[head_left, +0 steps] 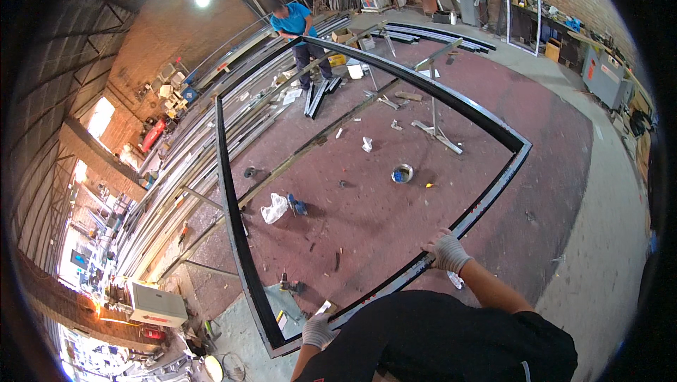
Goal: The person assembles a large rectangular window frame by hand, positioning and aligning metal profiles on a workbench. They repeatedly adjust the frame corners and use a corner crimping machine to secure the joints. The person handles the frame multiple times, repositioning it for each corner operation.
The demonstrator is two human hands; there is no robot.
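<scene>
The left hand [318,331], in a pale work glove, is gripping the near rail of a large black metal frame [233,198] close to its near-left corner, fingers closed over the edge. The right hand [447,251], gloved the same way, is clamping the same rail further right, its fingers wrapping over the top of the bar. Both forearms are reaching out from a black shirt at the near edge of the view.

The frame is being held up off the floor, roughly level, and is stretching away from the hands toward the far side of the workshop. At its far corner a person in a blue shirt [294,23] is bending over it; that person's hands seem to be on the frame, though the view there is too small to be sure.

Below the frame, on the dark red floor [550,135], a small round tin [402,173] is sitting near the middle, with a crumpled white plastic bag [274,207] lying to its left. A metal stand [436,128] is standing further off. Long metal profiles [190,149] are lying stacked along the left side, and a white machine box [158,304] is sitting at the near left.
</scene>
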